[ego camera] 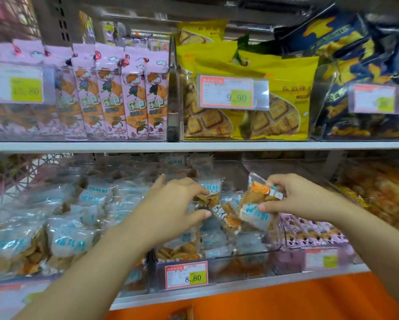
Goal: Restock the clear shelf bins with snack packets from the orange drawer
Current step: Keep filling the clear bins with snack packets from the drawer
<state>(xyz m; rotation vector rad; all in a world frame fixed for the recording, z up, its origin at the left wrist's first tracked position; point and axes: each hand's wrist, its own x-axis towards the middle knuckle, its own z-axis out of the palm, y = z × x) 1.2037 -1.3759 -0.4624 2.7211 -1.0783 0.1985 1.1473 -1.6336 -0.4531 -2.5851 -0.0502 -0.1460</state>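
Both arms reach over the clear bin (pixel 240 266). The left hand (pixel 170 204) pinches a snack packet (pixel 211 188); the right hand (pixel 302 197) pinches a second packet (pixel 255 204), tilted.

yellow biscuit bags (pixel 288 72) behind 9.90 tag (pixel 227 92) | pink packets (pixel 133 95) upright just left of them | dark blue bags (pixel 339 40) right

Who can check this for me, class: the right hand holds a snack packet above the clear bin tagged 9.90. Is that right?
The price is wrong. In the head view the right hand holds a snack packet above the clear bin whose price tag reads 8.80. The 9.90 tag hangs on the shelf above.
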